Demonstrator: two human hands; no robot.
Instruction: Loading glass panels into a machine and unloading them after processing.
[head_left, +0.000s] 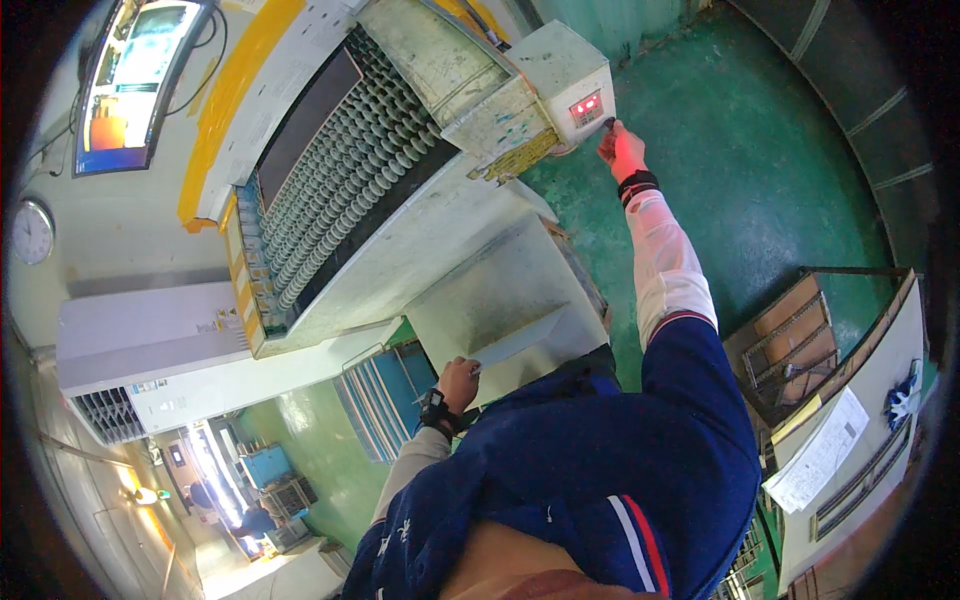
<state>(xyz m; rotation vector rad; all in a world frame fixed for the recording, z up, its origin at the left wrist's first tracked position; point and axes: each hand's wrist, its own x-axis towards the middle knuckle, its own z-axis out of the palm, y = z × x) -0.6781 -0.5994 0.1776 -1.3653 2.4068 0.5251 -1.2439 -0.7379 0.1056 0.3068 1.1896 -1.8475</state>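
Observation:
My right hand (622, 150) is stretched out to a pale control box (560, 75) with a red lit display. Its fingers are closed on a small dark knob (609, 123) at the box's lower corner. My left hand (459, 384) is closed in front of my body, on the near end of a thin light-grey sheet (520, 338). That sheet stands out over the grey side panel of the roller conveyor machine (345, 185); the part inside my fingers is hidden. Rows of grey rollers run through the machine, with a dark flat panel (310, 115) lying over some of them.
A rack of upright boards (375, 400) stands below my left hand. At right are a wire-framed rack (790, 345) and a pale tabletop (860, 470) with papers (820, 450) and blue-white gloves (903, 395). A monitor (140, 80) hangs upper left. The floor is green.

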